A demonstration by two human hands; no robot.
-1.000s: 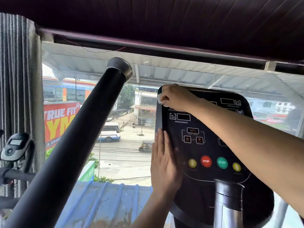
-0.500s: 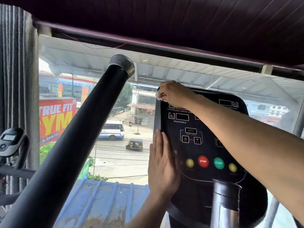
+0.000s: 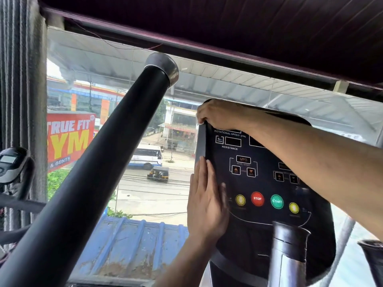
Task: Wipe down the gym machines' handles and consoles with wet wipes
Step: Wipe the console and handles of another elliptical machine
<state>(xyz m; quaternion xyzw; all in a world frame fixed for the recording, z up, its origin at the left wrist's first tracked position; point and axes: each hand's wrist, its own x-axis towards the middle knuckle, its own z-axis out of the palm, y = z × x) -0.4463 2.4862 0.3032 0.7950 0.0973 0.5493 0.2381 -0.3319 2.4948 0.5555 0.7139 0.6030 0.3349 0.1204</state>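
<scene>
A black machine console (image 3: 259,183) with red, green and yellow buttons fills the right half of the head view. My left hand (image 3: 206,201) lies flat with straight fingers against the console's left edge. My right hand (image 3: 219,114) is curled at the console's top left corner, pressing a white wet wipe (image 3: 199,121) that shows only as a small sliver under the fingers. A long black handle (image 3: 99,175) with a grey end cap runs diagonally across the left side. A second handle's metal stub (image 3: 289,253) stands in front of the console's bottom.
A large window (image 3: 145,193) sits right behind the console, looking onto a street. A grey curtain (image 3: 20,79) hangs at the far left. Another machine's small grey console (image 3: 10,164) is at the left edge. A dark handle end (image 3: 373,259) pokes in at the lower right.
My right hand has slid slightly left and up, from the panel's face to its top left corner edge. My left hand has stayed flat on the left edge.
</scene>
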